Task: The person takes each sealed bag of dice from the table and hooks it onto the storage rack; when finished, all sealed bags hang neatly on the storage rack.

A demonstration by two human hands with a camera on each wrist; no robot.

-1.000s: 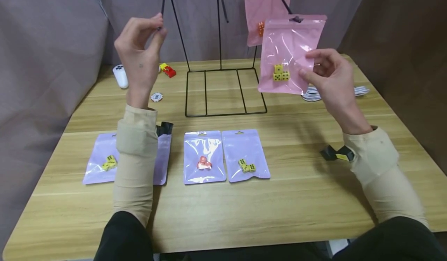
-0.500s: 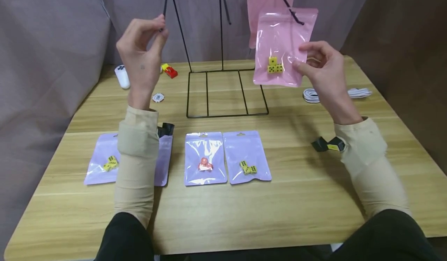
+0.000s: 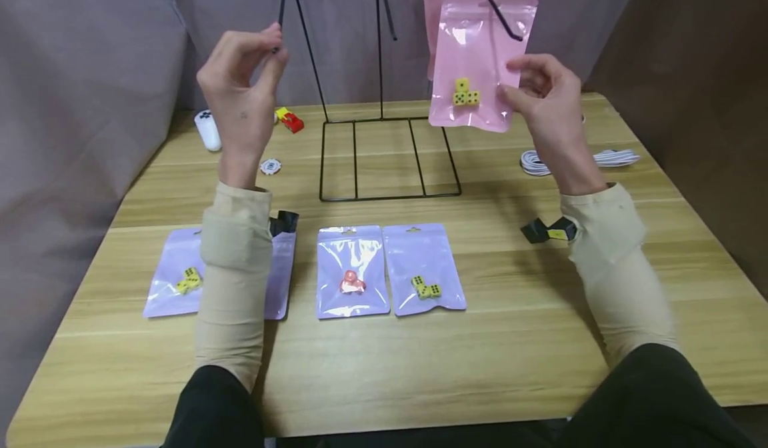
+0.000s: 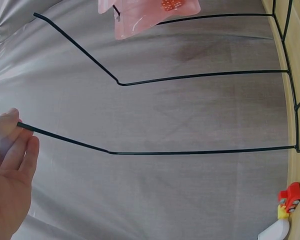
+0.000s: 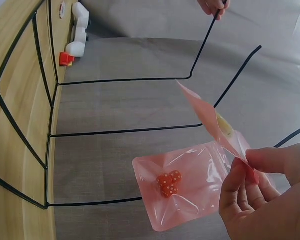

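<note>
I see a big wooden table (image 3: pixel 540 368) with a black wire rack (image 3: pixel 384 161) standing at the back of it. My left hand (image 3: pixel 240 91) is up high and its fingertips pinch the tip of the rack's left rod (image 4: pixel 65 137); in the left wrist view the thumb and fingers close on that thin rod. My right hand (image 3: pixel 549 98) is raised by the rack's right rod (image 3: pixel 495 8) and pinches the right edge of a pink bag (image 3: pixel 474 61) between thumb and fingers. That bag has yellow dice (image 3: pixel 465 93) inside, and its top sits at the rod's tip. I cannot tell if the bag's hole is on the rod yet. Just behind it a second pink bag (image 5: pixel 190 187) hangs on the same rod, with red dice (image 5: pixel 169 184) in it. Four purple bags lie flat in a row near me: one (image 3: pixel 171 281) with yellow dice, one mostly under my left sleeve (image 3: pixel 282 275), one (image 3: pixel 351 271) with red dice, and one (image 3: pixel 423 268) with yellow dice. Farther back are a white cable (image 3: pixel 576 160), a white remote (image 3: pixel 207 130), a small red toy (image 3: pixel 291 121) and a white chip (image 3: pixel 271 166).
</note>
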